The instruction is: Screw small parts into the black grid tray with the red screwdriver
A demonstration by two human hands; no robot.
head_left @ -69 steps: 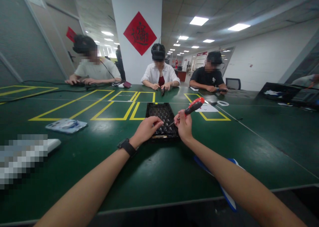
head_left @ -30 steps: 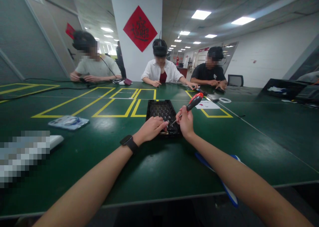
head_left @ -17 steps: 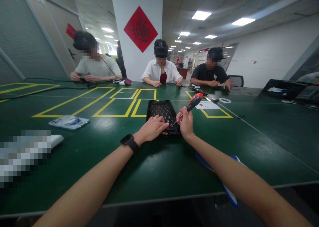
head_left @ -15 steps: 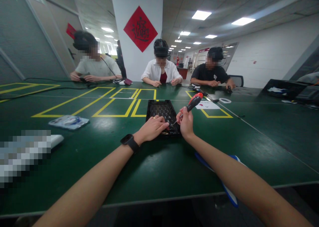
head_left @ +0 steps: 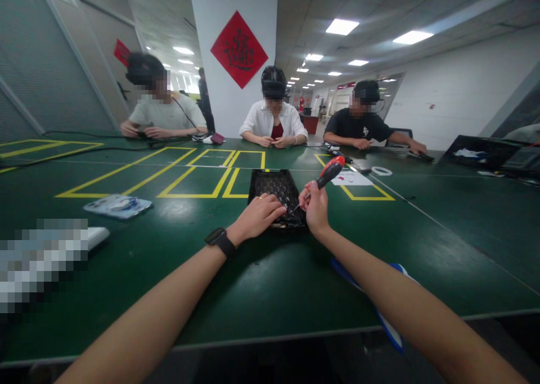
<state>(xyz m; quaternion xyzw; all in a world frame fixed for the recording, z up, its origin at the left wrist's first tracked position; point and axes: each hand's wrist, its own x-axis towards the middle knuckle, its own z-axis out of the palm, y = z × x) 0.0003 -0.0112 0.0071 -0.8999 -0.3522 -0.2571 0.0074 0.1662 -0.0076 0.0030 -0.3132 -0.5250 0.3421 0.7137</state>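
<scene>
A green table (head_left: 253, 305) was spread across most of the frame, marked at middle left with yellow tape (head_left: 185, 197). At the left edge a pixelated object with a pale end (head_left: 98, 238) was seen, and above it a flat, pale blue patterned item (head_left: 118, 206) was laid. Right of centre, a white paper (head_left: 354, 179) was partly hidden by the handle of a red and black screwdriver (head_left: 329, 174); a white ring (head_left: 382, 174) was placed beyond it. At lower right, a blue and white item (head_left: 392, 333) was partly covered by the right forearm. A person in a white shirt (head_left: 255, 122) was seated at upper middle.

The left hand (head_left: 261, 214) was laid over the lower left of the black tray (head_left: 296, 188) in the centre, its fingers nearly straight; whether anything was pinched could not be told. By the curled fingers of the right hand (head_left: 316, 207), just right of the tray, the screwdriver was gripped, its handle slanted toward the upper right and its tip aimed into the tray; contact could not be made out.

Inside the tray, small glinting shapes were seen, too dark to be identified.
</scene>
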